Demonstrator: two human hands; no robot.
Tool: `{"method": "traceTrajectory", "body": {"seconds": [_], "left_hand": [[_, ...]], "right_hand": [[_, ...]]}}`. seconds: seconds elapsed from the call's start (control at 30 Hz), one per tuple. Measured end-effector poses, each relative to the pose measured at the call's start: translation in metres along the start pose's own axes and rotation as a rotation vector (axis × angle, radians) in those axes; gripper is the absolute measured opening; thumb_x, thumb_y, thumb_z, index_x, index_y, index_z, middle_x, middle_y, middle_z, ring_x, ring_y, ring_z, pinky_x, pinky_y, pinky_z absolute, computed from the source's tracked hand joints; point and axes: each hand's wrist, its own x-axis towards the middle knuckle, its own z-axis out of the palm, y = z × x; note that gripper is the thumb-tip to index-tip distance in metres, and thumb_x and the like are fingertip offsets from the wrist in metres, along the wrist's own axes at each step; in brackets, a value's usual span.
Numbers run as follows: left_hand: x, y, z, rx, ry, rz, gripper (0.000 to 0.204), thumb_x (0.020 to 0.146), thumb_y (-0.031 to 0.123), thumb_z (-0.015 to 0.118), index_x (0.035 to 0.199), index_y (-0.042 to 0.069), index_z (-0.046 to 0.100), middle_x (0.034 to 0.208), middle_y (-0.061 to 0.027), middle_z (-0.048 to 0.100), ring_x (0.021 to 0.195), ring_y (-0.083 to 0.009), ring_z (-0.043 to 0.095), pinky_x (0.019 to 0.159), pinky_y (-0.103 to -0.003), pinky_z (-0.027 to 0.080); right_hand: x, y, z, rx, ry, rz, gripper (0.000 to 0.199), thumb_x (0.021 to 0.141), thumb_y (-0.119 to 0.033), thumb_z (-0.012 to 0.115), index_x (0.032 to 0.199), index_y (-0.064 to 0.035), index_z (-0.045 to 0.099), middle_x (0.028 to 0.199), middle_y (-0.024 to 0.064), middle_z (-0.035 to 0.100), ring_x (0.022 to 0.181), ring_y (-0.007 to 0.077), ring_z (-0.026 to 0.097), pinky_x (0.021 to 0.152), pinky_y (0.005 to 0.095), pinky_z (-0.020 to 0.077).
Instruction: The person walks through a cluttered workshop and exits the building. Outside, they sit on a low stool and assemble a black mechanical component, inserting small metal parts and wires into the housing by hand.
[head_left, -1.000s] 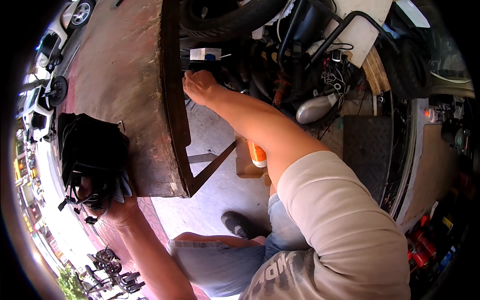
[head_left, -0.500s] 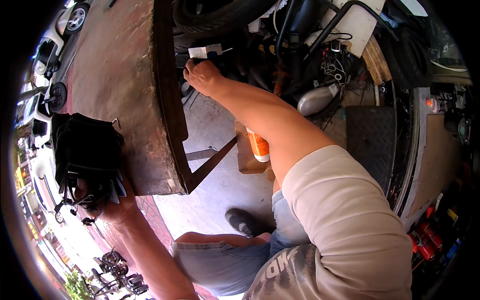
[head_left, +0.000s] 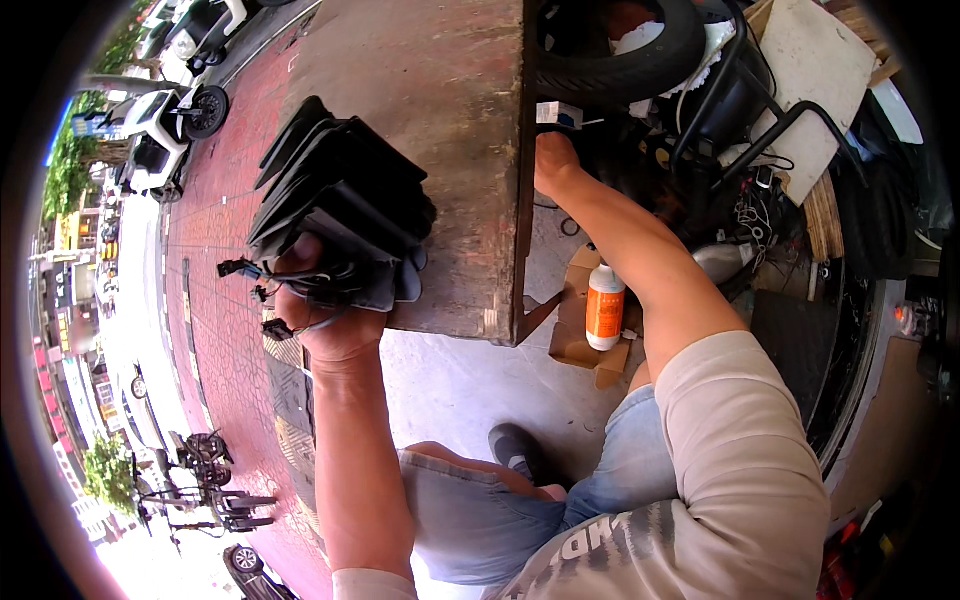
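Note:
My left hand [head_left: 335, 325] is closed around the lower end of a bundle of flat black pieces [head_left: 345, 185] with thin cables and small plugs [head_left: 275, 328] hanging off it. The bundle is raised over the near left part of a worn wooden tabletop [head_left: 455, 160]. My right hand [head_left: 555, 163] reaches past the table's right edge, just below a small white box [head_left: 560, 115]. That edge hides its fingers, so what it touches cannot be seen.
A white bottle with an orange label [head_left: 605, 310] stands at an opened cardboard box [head_left: 575, 335] below my right forearm. Behind lie a black tire [head_left: 640, 60], a bent black tube frame [head_left: 790, 115] and tangled cables [head_left: 755, 215]. Parked scooters [head_left: 165, 140] line the street at left.
The view has swung left, showing more street. My left hand has brought the black bundle further over the tabletop. My right hand's fingers have gone out of sight behind the table edge.

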Motion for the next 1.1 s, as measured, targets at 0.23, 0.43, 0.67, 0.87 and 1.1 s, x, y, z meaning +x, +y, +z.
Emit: {"method": "traceTrajectory", "body": {"seconds": [0.23,0.43,0.67,0.87,1.1], "left_hand": [[0.002,0.000,0.015,0.037,-0.044,-0.080,0.054,0.084,0.030,0.066,0.133,0.005,0.062,0.129,-0.0126,0.067,0.117,-0.0310,0.065,0.104,-0.047,0.051],[0.003,-0.002,0.007,-0.053,-0.096,-0.017,0.054,0.086,0.031,0.066,0.133,0.006,0.062,0.130,-0.0126,0.067,0.120,-0.0320,0.063,0.107,-0.047,0.049],[0.001,-0.002,0.000,-0.054,-0.108,-0.006,0.052,0.087,0.031,0.065,0.133,0.005,0.062,0.130,-0.0119,0.067,0.119,-0.0314,0.064,0.104,-0.046,0.051],[0.005,0.000,0.000,-0.024,-0.052,-0.002,0.051,0.089,0.031,0.064,0.133,0.006,0.062,0.131,-0.0112,0.067,0.119,-0.0307,0.064,0.104,-0.045,0.051],[0.004,0.000,-0.002,0.017,0.041,0.048,0.055,0.088,0.031,0.062,0.135,0.002,0.060,0.131,-0.0153,0.066,0.119,-0.0331,0.063,0.106,-0.046,0.050]], "right_hand": [[-0.004,0.013,0.006,-0.074,-0.038,-0.009,0.054,0.096,-0.016,0.054,0.149,-0.0139,0.049,0.107,0.0121,0.068,0.089,0.0245,0.071,0.066,0.0382,0.0573],[-0.010,0.030,-0.011,-0.041,-0.014,-0.061,0.058,0.096,-0.014,0.051,0.154,-0.0140,0.043,0.103,0.0105,0.070,0.087,0.0251,0.072,0.069,0.0382,0.0570],[-0.012,0.036,0.002,-0.070,0.093,-0.006,0.052,0.096,-0.016,0.052,0.148,-0.0146,0.048,0.099,0.0095,0.071,0.084,0.0257,0.072,0.070,0.0404,0.0573],[-0.009,0.045,0.009,0.043,0.155,-0.027,0.039,0.096,-0.017,0.052,0.134,-0.0125,0.055,0.108,0.0113,0.070,0.090,0.0278,0.073,0.072,0.0429,0.0583],[-0.017,0.042,0.010,0.163,0.079,0.140,0.024,0.095,-0.017,0.055,0.107,-0.0085,0.073,0.111,0.0102,0.071,0.091,0.0299,0.073,0.072,0.0452,0.0593]]}}
